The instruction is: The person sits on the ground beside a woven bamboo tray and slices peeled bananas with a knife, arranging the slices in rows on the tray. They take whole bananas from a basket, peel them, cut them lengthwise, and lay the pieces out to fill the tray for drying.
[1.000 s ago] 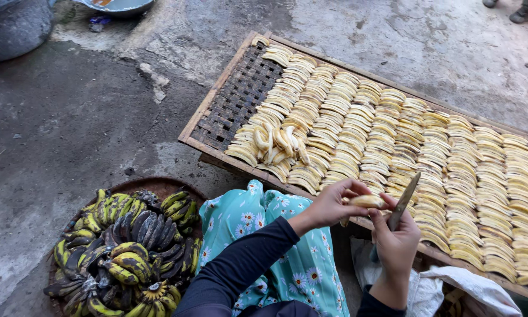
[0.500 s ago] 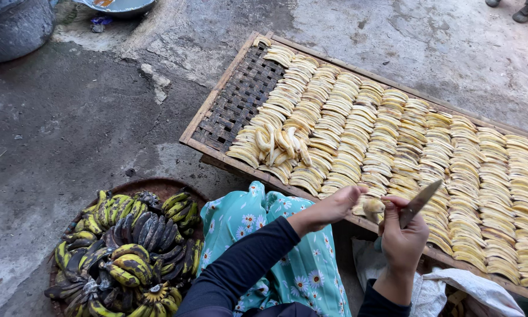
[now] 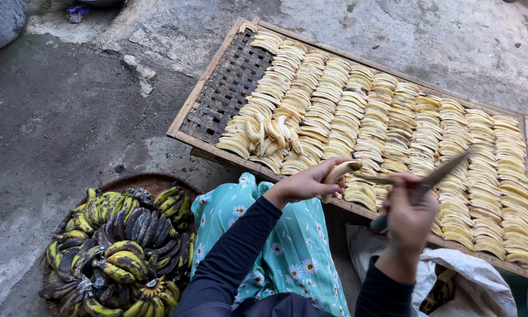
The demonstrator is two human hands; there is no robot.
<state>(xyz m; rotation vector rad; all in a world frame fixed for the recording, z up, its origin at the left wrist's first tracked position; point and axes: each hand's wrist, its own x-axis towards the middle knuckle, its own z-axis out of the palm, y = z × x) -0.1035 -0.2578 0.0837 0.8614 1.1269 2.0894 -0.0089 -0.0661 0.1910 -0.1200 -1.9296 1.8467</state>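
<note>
left hand [image 3: 304, 185] pinches peeled banana [image 3: 341, 171], fingers curled round one end, held above near edge of woven drying tray [image 3: 217, 100]. right hand [image 3: 409, 214] fisted round knife [image 3: 424, 180], blade angled up-right, blurred. step judged: slicing banana lengthwise; next cut calls for blade laid flat along fruit. banana pale yellow, curved, bare. sliced rows fill tray; basket of unpeeled bananas [image 3: 120, 246] at left.

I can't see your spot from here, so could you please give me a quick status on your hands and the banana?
Left hand grips peeled banana. Right hand grips knife, blade beside it. Woven tray of slices ahead, nothing between.
</note>
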